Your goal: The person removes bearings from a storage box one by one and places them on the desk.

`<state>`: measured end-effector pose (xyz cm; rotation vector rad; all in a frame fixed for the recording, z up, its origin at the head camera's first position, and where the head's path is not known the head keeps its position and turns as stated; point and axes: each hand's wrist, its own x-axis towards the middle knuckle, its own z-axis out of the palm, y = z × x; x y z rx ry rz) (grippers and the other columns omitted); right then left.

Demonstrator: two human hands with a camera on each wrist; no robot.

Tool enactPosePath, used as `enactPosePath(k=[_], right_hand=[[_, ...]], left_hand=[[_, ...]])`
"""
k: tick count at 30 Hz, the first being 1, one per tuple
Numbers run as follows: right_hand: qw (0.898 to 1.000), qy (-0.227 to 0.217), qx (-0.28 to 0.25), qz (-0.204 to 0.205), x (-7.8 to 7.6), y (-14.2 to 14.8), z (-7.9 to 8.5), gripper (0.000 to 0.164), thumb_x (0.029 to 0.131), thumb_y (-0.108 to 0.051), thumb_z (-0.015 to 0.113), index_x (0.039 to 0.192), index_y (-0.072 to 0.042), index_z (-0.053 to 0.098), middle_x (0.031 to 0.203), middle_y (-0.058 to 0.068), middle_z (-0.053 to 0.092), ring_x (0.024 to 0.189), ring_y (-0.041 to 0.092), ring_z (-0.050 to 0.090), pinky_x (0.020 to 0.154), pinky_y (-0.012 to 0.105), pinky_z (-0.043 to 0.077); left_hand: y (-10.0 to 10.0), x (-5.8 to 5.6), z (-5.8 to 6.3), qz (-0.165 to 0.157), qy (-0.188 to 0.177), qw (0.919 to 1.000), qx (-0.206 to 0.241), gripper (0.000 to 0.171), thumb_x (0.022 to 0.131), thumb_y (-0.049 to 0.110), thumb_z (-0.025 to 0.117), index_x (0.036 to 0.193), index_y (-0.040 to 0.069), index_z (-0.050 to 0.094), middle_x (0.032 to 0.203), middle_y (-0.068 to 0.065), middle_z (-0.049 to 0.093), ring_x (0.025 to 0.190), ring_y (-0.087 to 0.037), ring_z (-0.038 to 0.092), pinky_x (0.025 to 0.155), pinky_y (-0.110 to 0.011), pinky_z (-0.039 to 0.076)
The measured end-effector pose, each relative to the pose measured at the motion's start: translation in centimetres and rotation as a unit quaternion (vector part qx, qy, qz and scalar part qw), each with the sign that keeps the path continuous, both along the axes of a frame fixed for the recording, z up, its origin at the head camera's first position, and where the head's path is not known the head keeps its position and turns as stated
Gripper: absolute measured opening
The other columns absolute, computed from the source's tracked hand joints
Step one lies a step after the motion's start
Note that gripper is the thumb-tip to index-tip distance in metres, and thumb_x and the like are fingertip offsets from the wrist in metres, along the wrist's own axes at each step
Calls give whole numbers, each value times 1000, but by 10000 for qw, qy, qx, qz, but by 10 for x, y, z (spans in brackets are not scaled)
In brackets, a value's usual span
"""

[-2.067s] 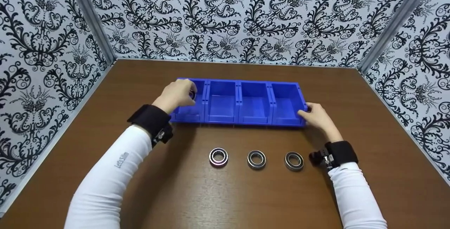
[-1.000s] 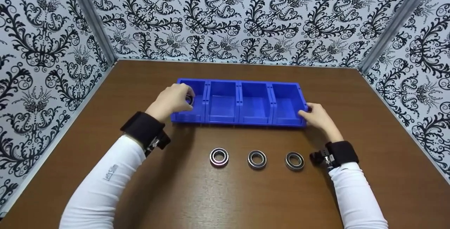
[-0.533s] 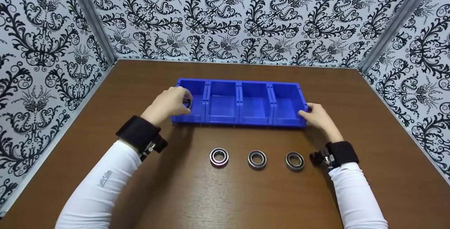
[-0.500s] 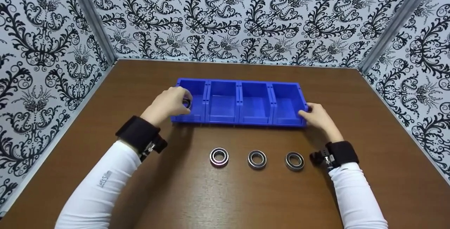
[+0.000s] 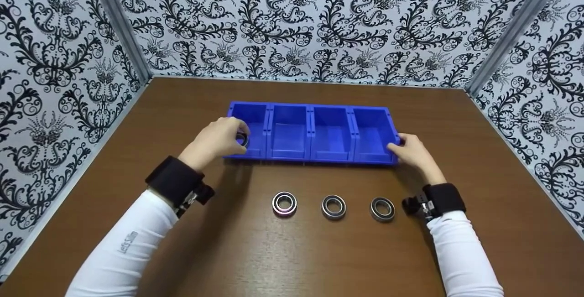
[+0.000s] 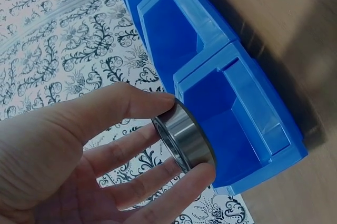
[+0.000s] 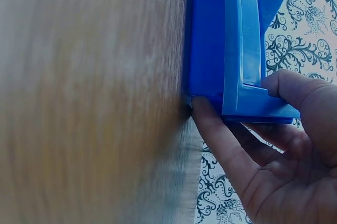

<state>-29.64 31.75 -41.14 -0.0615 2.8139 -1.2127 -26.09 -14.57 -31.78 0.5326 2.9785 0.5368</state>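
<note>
My left hand holds a steel ball bearing between thumb and fingertips. In the head view it overlaps the leftmost compartment of the blue storage bin; the left wrist view shows the ring tilted, close beside that compartment's opening. At the bin's right end, my right hand grips the side wall. From the right wrist, the thumb is over the rim and a finger reaches the lower front corner, while the other fingers are partly hidden behind the wall.
Three more bearings lie flat in a row on the brown table before the bin: a left one, a middle one and a right one. Patterned walls enclose the table at the back and sides.
My left hand has drawn back toward me and slightly left with the bearing, from deeper over the leftmost compartment to its front part. The right hand and the bin stay put.
</note>
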Motion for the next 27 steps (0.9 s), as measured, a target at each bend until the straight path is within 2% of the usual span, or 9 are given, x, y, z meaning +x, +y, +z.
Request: enactPosePath(k=[5,12,19,27], right_hand=[[10000,4,-33,-3,0,-1,0,48,96,-12,52,136,16,53,112,31,70,73,1,64,65,15,56],[10000,-43,-55,-26,0,0,0,48,97,-12,53,137,16,52,114,32,69,73,2,64,65,15,56],[9998,11,174,30,-1,1,-1,52,98,-14,52,141,15,50,122,37,67,83,10,69,66,15,55],[9997,123,223,11,0,0,-1,49,97,-14,53,137,15,54,115,33,69,77,6,65,64,15,54]], left_hand=[[0,4,-1,-61,-26,10000,-9,38,78,10,69,115,0,73,110,-17,73,93,-29,65,86,-49,57],[-2,8,-1,-104,12,9999,-58,36,79,9,69,114,0,73,109,-17,74,93,-29,65,84,-48,57],[-4,12,-2,-117,1,9999,-96,36,78,10,72,113,1,73,116,-21,73,107,-38,68,92,-53,57],[-5,18,0,-226,-85,9996,-132,37,79,10,72,114,0,73,115,-20,74,109,-39,69,94,-54,57]])
